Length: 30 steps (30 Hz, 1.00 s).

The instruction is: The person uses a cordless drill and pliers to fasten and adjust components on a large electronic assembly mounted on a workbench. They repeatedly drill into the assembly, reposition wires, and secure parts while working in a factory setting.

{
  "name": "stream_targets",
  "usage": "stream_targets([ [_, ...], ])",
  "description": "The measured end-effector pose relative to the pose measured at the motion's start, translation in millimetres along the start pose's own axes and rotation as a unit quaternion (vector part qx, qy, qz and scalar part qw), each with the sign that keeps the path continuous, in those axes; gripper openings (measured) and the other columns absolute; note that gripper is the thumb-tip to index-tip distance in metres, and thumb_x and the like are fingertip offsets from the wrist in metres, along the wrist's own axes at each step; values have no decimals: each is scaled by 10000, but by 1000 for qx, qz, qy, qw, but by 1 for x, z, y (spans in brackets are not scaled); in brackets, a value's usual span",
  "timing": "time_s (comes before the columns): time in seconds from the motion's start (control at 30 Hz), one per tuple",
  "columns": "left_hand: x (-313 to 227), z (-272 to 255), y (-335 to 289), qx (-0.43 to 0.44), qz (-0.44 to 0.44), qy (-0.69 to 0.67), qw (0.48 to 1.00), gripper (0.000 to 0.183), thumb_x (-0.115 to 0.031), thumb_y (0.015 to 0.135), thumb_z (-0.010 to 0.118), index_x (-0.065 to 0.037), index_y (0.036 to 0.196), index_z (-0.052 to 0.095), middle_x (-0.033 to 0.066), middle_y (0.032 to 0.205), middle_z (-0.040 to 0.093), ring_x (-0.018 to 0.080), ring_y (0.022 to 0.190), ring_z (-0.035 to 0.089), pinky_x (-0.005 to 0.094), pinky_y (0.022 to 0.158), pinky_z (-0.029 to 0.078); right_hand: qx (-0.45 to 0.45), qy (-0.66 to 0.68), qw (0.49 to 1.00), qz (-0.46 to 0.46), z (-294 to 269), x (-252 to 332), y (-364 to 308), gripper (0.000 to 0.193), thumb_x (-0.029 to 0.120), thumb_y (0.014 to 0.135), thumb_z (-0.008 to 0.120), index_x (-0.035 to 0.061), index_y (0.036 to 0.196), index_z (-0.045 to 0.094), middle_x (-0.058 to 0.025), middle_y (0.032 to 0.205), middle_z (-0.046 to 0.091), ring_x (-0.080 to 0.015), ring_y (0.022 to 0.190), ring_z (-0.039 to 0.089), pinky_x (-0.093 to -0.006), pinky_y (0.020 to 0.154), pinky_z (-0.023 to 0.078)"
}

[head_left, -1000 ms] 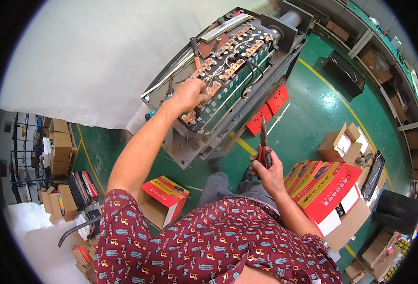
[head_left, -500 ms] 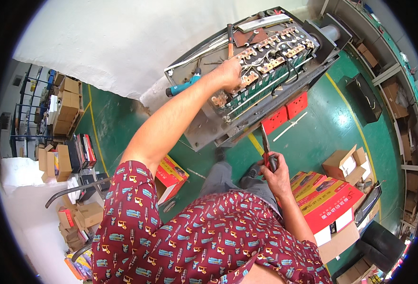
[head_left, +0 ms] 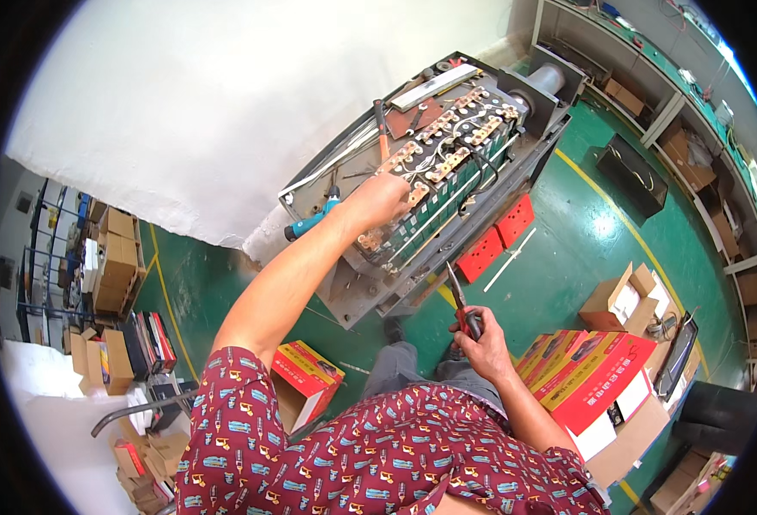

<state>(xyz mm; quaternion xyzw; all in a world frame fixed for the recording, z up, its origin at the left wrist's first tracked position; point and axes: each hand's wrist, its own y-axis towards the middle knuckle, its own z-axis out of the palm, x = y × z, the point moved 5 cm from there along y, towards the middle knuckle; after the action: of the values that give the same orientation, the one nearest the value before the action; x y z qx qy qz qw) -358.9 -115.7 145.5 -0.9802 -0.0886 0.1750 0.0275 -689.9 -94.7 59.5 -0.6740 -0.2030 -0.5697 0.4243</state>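
My left hand (head_left: pixel 382 201) is closed in a fist over the near left end of a battery pack (head_left: pixel 413 225) with green cells and copper terminal bars; whatever the fingers hold is hidden beneath them. In front of my waist, my right hand (head_left: pixel 484 345) grips long-nosed pliers (head_left: pixel 457 292) by their red and black handles, jaws pointing up and away from me. A hammer (head_left: pixel 382 129) with an orange handle lies just beyond my left hand. Left of my wrist rests a teal power drill (head_left: pixel 311 221).
The pack sits in a grey metal housing (head_left: pixel 348 296) beside a white wall (head_left: pixel 181 112). Two red plates (head_left: pixel 481 254) and a pale strip lie on the green floor. Red and yellow cartons (head_left: pixel 597 369) stand at my right, another carton (head_left: pixel 310 371) near my legs.
The whole view has shifted, with the housing now lower and further left. My left hand stays at the same end of the pack; my right hand still holds the pliers.
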Motion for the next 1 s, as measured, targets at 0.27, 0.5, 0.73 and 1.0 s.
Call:
stream_targets([
  [0.27,2,-4,-5,33,-12,-24,999,120,-49,790,732,-14,904,743,182,877,734,340,838,723,412,765,566,-12,1,1000,-16,1,-9,1,413,38,882,668,-10,1256,502,-131,977,740,-172,752,713,-319,711,577],
  [0.5,-4,3,-4,21,-83,33,996,99,-53,788,715,6,868,725,214,865,720,361,844,718,441,763,561,-18,8,1000,-16,-4,-9,-1,393,31,891,662,-3,1249,503,-125,981,735,-162,750,706,-315,693,572],
  [0.73,-5,7,-8,30,-8,97,995,182,-149,877,609,1,883,711,262,861,699,444,858,702,524,780,560,-20,10,1000,-17,-6,-7,2,391,29,882,665,-12,1240,515,-132,952,736,-176,755,710,-324,724,576],
  [1.0,-15,-37,-38,-146,-32,29,988,126,-114,890,613,-61,967,698,221,880,704,426,893,688,538,766,543,-5,19,1000,2,-1,5,1,427,19,904,661,1,1282,462,-110,1004,719,-140,748,678,-281,629,549],
])
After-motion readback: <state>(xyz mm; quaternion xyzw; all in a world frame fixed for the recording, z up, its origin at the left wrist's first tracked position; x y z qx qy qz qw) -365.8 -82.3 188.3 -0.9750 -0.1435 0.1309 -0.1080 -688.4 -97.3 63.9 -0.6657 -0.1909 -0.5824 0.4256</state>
